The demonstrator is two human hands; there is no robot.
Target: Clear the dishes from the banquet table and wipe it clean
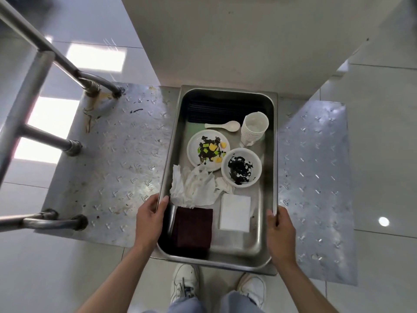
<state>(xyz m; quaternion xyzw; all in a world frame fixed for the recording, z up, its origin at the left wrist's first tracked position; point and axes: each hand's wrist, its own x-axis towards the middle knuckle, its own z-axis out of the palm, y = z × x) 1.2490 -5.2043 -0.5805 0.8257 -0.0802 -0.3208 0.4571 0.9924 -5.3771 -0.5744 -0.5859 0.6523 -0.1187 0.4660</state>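
A deep steel tray (268, 224) is held over a metal trolley platform (117, 168). My left hand (150, 219) grips its left rim and my right hand (281, 231) grips its right rim. Inside lie a white plate (208, 150) with dark sauce and yellow and green scraps, a white bowl (241, 168) smeared black, a stack of white cups (253, 128), a white spoon (223, 126), black chopsticks (223, 110), crumpled tissue (195, 188), a folded white napkin (235, 212) and a dark maroon cloth (193, 227).
The trolley's steel handle bars (42, 64) rise at the left. A pale wall or pillar (237, 41) stands just beyond the tray. Glossy floor tiles surround the platform. My white shoes (185, 283) show below the tray.
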